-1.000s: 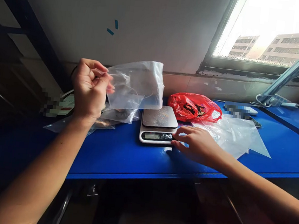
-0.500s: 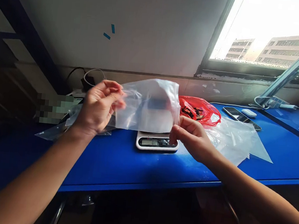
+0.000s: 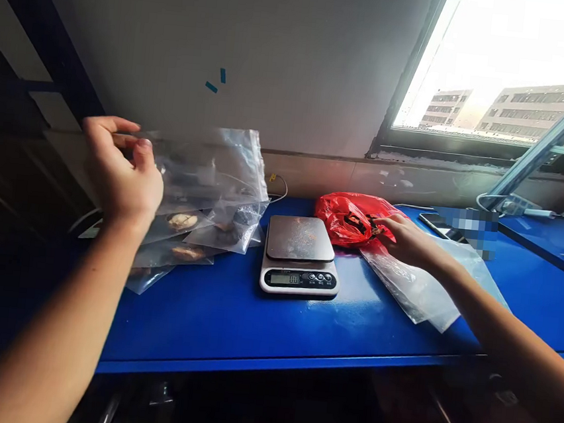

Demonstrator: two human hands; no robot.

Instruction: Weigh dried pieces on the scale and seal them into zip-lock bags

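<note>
My left hand (image 3: 121, 169) is raised at the left, its thumb and fingers closed on a clear plastic bag (image 3: 240, 151) that spreads to the right, partly blurred. Below that bag lie several clear bags, one with a pale lump (image 3: 182, 220) inside and one with a dark lump (image 3: 246, 216). My right hand (image 3: 403, 240) reaches to the mouth of a red plastic bag (image 3: 334, 216), fingers stretched out at its dark, patterned contents. Between the hands stands a digital kitchen scale (image 3: 302, 240) with a bare metal plate, its display reading zero.
Flat clear bags (image 3: 424, 292) lie under my right forearm on the blue table (image 3: 211, 328). A phone (image 3: 435, 221) rests farther back at the right. Behind the table are a wall (image 3: 320, 75), a window (image 3: 505, 67) and a slanted metal frame (image 3: 543, 140).
My left hand has carried the clear bag left, away from in front of the scale. My right hand has let go of the bag and moved right to the red bag.
</note>
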